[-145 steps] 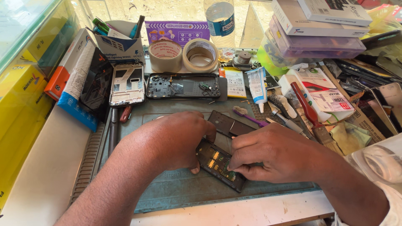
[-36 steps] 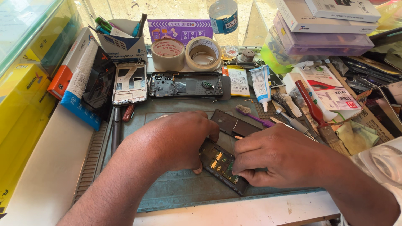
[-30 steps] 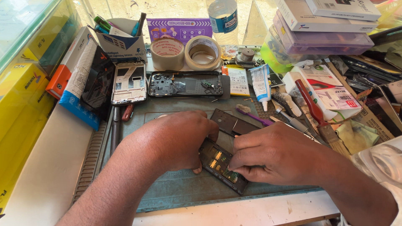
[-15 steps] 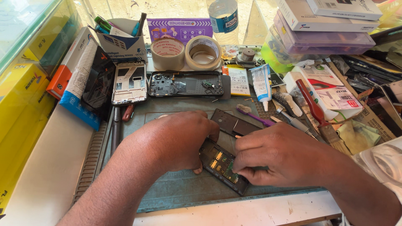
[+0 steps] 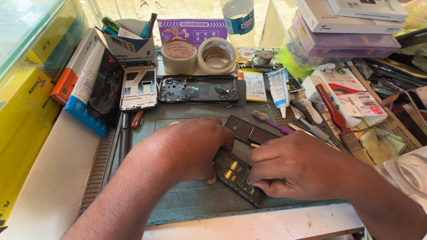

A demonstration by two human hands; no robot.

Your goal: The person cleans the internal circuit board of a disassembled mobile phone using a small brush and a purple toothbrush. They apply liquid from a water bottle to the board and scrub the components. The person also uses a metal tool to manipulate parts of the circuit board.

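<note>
Both hands rest over an opened phone [image 5: 238, 178] lying aslant near the front edge of the grey work mat [image 5: 187, 204], its green circuit board and gold contacts showing. The left hand [image 5: 189, 149] is curled down on the phone's left end, fingers bent, pinning it to the mat. The right hand [image 5: 298, 166] lies over the right end, fingertips pinched close together on the board; whether they grip anything small cannot be told. Just behind the hands lies a dark back cover [image 5: 249, 130], with a purple brush [image 5: 271, 123] beside it. Toward the mat's rear edge sit a stripped phone frame [image 5: 198, 89] and a white mid-frame [image 5: 138, 87]. Behind these stand two tape rolls [image 5: 198, 55]. At the rear left corner, a white carton [image 5: 133, 42] holds pens and markers upright. At the rear right, a clear lidded box [image 5: 342, 44] carries flat white boxes [image 5: 351, 13] stacked on top.
</note>
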